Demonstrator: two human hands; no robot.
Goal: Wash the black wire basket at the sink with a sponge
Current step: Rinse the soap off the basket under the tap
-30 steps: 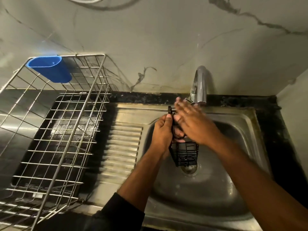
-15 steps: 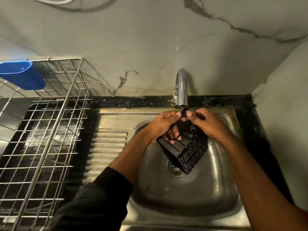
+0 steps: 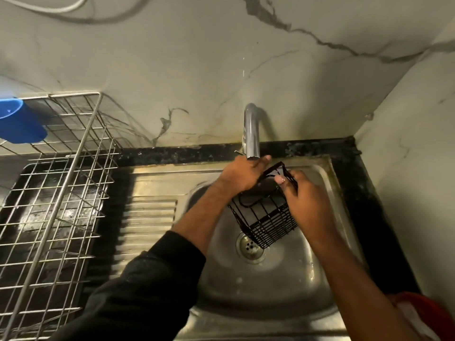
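The black wire basket (image 3: 267, 223) hangs tilted over the steel sink (image 3: 268, 289), just above the drain (image 3: 250, 247) and below the tap spout (image 3: 251, 134). My left hand (image 3: 242, 174) grips the basket's upper left rim, fingers curled round the wire near the spout. My right hand (image 3: 304, 200) holds the basket's right side, with the thumb pinching the top wire. No sponge shows in either hand. I see no water running from the tap.
A steel wire dish rack (image 3: 56, 193) stands on the left over a dark tray, with a blue plastic cup (image 3: 19, 121) hooked on its back corner. The ribbed drainboard (image 3: 145, 222) lies between rack and bowl. Marble walls close in behind and at right.
The basket has turned and tipped, its open side now facing up and left. My right hand slid from the top rim down the basket's right side. My left hand shifted up towards the spout.
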